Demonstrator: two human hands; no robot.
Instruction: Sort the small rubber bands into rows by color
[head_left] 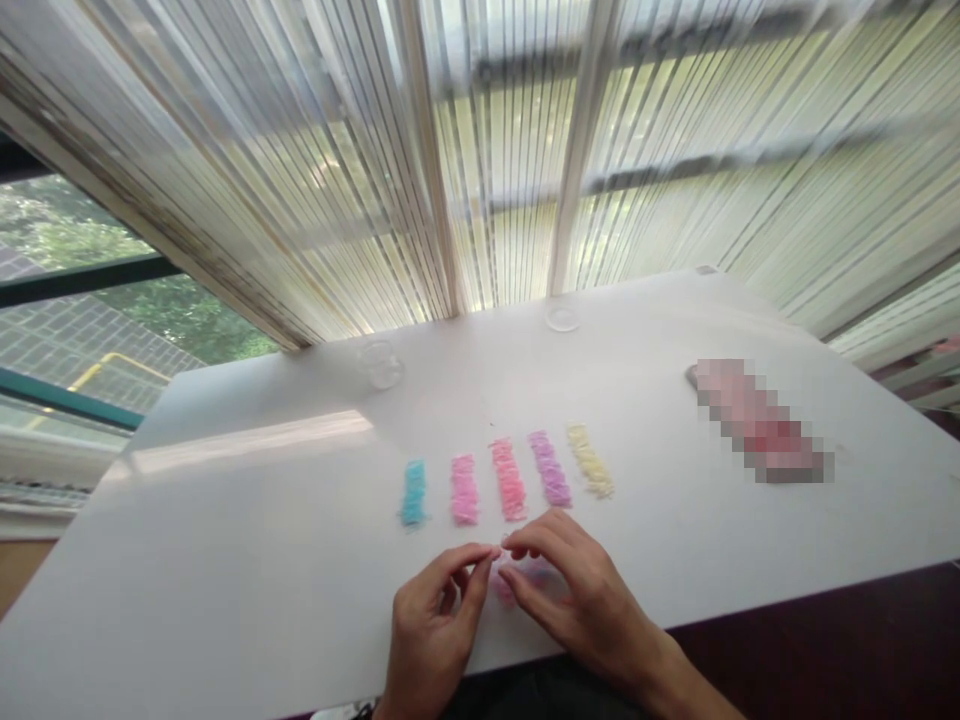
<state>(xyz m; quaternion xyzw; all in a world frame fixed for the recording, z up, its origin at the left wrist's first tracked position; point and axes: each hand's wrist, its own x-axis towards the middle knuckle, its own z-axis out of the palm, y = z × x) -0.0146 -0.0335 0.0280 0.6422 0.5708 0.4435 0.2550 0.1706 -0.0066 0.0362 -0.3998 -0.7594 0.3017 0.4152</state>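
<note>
Near the table's front edge my left hand pinches thumb and forefinger together; a tiny pinkish thing shows at the tips, too small to name. Close beside it, my right hand has its thumb and fingers apart, the fingertips near the left hand's pinch. Under the hands lies a pinkish heap, partly hidden. Beyond them, small pieces lie in short rows: blue, pink, coral, purple and yellow.
On the white table, a clear round container stands at the back left and a clear lid lies at the back centre. A blurred-out pink object is on the right. String curtains hang behind the table.
</note>
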